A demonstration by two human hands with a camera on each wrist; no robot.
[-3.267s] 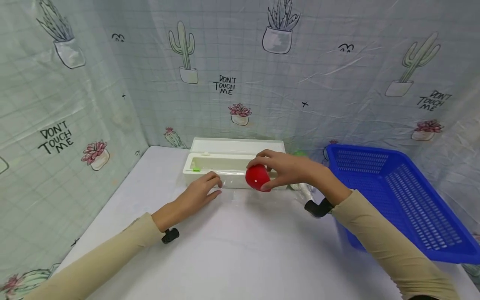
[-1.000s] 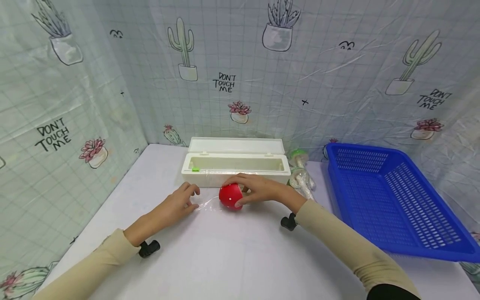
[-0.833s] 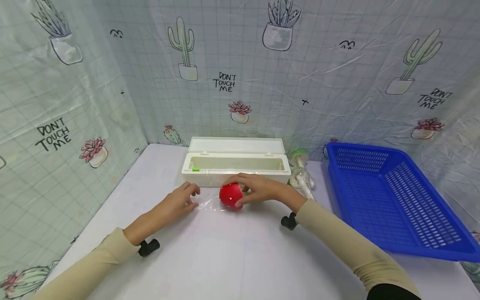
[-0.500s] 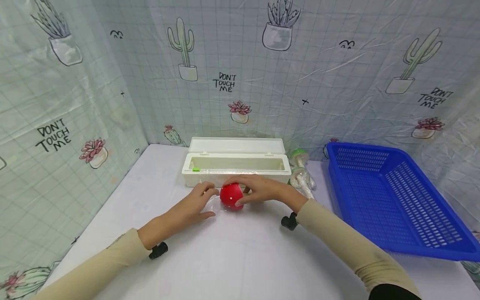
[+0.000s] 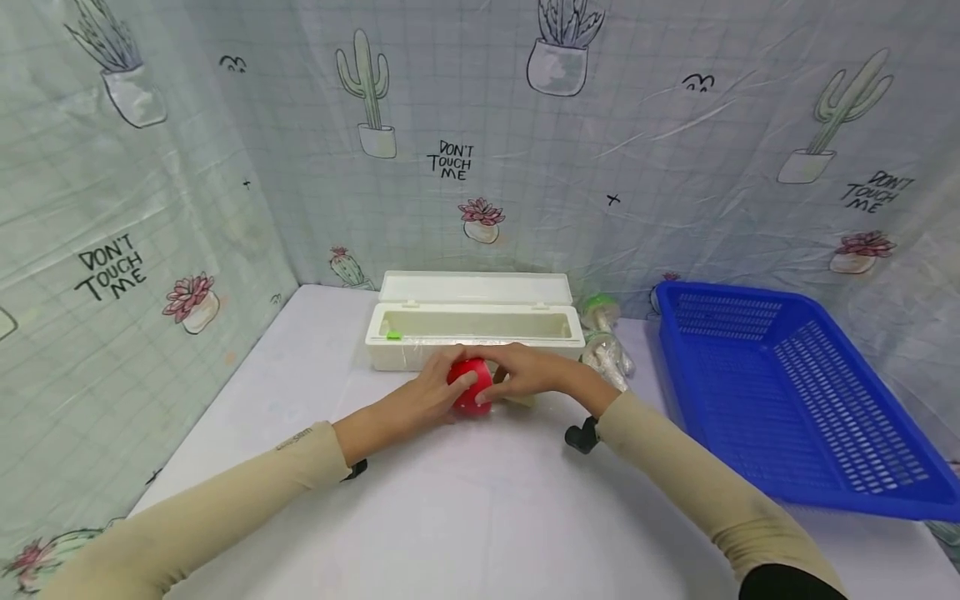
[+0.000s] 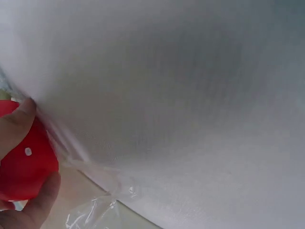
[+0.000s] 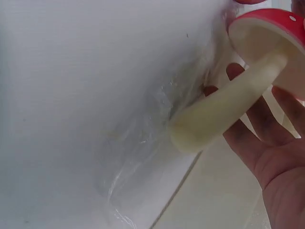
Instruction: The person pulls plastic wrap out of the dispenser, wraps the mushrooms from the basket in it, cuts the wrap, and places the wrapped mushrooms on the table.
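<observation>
Both hands hold a toy mushroom in front of a long white box. Its red, white-dotted cap (image 5: 472,400) lies between them, and the pale stem (image 7: 228,107) points out past the cap in the right wrist view. My left hand (image 5: 423,396) grips the cap from the left, with thumb and fingertips on the red surface. From the other side, my right hand (image 5: 525,371) holds the cap, fingers arched over it. Clear plastic wrap (image 7: 147,133) hangs around the stem and also shows below the cap in the left wrist view.
The white box (image 5: 401,357) stands with its lid (image 5: 472,288) raised and a small green piece (image 5: 393,335) inside. Right of it lie plastic-wrapped mushrooms (image 5: 603,346), one green-capped. A blue basket (image 5: 772,417) fills the right side of the white table (image 5: 480,517).
My right hand has brought the mushroom left and down in front of the box. My left hand, earlier apart by the plastic, has moved right and now grips the cap too.
</observation>
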